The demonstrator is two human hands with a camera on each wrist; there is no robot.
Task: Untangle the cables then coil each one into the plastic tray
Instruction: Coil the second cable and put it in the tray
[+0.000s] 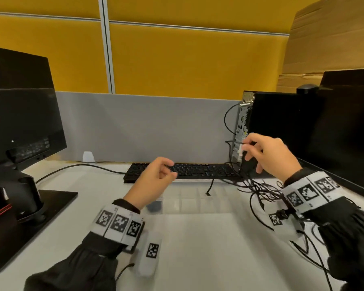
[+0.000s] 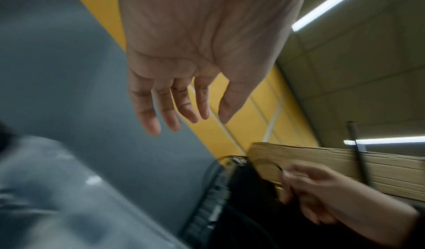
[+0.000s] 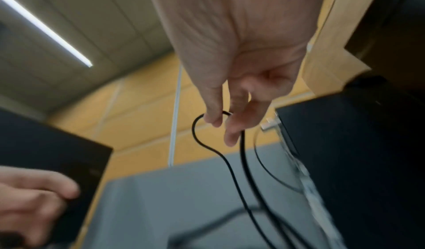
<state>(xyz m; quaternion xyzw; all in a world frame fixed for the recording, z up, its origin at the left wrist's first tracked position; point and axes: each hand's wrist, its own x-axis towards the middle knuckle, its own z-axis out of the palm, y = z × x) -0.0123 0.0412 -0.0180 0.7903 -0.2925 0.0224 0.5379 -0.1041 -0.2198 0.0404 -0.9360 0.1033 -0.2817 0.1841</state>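
A tangle of thin black cables (image 1: 261, 192) lies on the white table at the right, its strands trailing under my right wrist. My right hand (image 1: 248, 148) is raised above the tangle, and in the right wrist view my right hand (image 3: 220, 124) pinches a loop of black cable (image 3: 232, 169) between thumb and fingers, two strands hanging down. My left hand (image 1: 166, 171) hovers over the keyboard's left half with relaxed fingers, and in the left wrist view the left hand (image 2: 184, 118) holds nothing. The clear plastic tray (image 1: 198, 203) sits on the table between my hands.
A black keyboard (image 1: 183, 171) lies behind the tray. A monitor on its stand (image 1: 19, 122) fills the left side. A black computer tower (image 1: 282, 127) and a second monitor (image 1: 349, 127) stand at the right. A grey and yellow partition (image 1: 145, 127) closes the back.
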